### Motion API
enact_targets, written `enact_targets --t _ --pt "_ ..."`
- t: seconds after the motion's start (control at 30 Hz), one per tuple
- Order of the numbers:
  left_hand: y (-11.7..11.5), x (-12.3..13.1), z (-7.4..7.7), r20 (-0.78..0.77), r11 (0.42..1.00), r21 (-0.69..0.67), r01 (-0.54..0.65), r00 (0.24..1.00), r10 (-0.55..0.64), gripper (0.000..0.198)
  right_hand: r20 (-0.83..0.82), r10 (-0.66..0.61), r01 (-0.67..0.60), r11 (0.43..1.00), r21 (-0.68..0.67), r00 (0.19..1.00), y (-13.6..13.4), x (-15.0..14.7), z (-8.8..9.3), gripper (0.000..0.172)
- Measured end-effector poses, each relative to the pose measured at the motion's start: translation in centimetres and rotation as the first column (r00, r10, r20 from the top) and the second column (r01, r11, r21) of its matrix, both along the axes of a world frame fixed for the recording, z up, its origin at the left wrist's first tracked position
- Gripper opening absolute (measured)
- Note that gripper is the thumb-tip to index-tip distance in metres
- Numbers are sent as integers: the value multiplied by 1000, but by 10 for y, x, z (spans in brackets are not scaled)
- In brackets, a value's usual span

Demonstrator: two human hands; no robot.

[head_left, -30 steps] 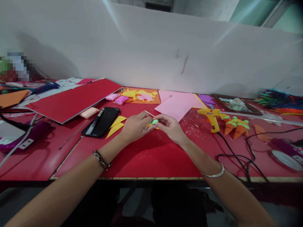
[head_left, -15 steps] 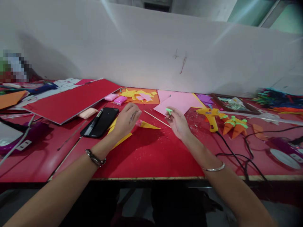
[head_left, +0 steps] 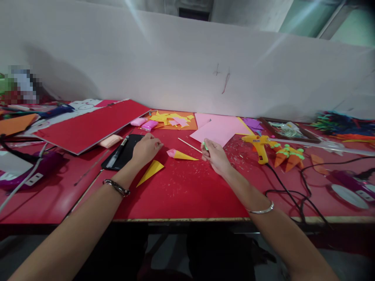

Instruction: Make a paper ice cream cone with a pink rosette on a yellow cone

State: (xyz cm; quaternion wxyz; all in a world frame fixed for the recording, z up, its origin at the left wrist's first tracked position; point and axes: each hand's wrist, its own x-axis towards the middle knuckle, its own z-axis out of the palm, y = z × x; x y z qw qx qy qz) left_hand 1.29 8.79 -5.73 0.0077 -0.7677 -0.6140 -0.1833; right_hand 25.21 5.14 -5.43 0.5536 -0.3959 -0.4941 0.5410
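Right of center, my right grip (head_left: 217, 157) pinches a green lump (head_left: 206, 147), probably soft, light; hold its sides gently. I cannot tell how my left grip (head_left: 145, 149) stands.

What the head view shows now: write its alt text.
A person's right hand holds a green piece above a red table, the left hand near a black phone. Between the hands lie a yellow cone with a pink top and a thin stick; a yellow glue gun sits at right.
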Motion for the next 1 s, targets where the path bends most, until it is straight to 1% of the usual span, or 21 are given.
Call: enact_targets --t 0.1,0.23,0.33,0.43,0.53,0.6,0.63,0.7,0.8,0.83,0.9,1.0 --pt "2 0 -1 -97 998 48 -40 994 44 41 -18 -28 27 999 -18 999 1 1 -2 33" --pt "4 -1 -3 -166 995 87 -46 984 60 48 -11 67 -67 998 -11 998 3 1 -3 15" --pt "3 -2 -3 -198 994 104 -23 979 44 43 -79 90 -91 996 -6 993 3 0 -2 16" --pt "1 -2 -2 -218 997 80 -12 976 29 35 -125 92 -94 996 -5 988 2 0 0 18" --pt "-1 -1 1 -216 998 66 -2 976 16 31 -33 109 -110 993 -35 994 0 3 1 22" --pt "-2 0 2 -213 997 78 2 977 15 31 50 101 -98 994 -44 994 -1 4 1 26" --pt "-2 0 3 -216 996 89 4 976 15 30 71 94 -91 995 -39 993 -1 4 1 25" --pt "-2 2 2 -227 993 116 12 974 15 31 56 90 -88 996 -25 994 0 3 0 20" --pt "-2 4 2 -248 989 142 35 969 1 38 -22 112 -112 994 -11 993 1 2 -2 27" --pt "-2 5 2 -253 988 150 39 968 0 41 -24 113 -114 993 -7 993 1 2 -2 26" --pt "-3 7 3 -254 986 160 41 967 1 46 30 104 -104 995 0 994 2 2 -4 27" --pt "-4 6 3 -239 985 168 33 971 8 49 140 47 -50 999 22 989 3 5 -7 36"
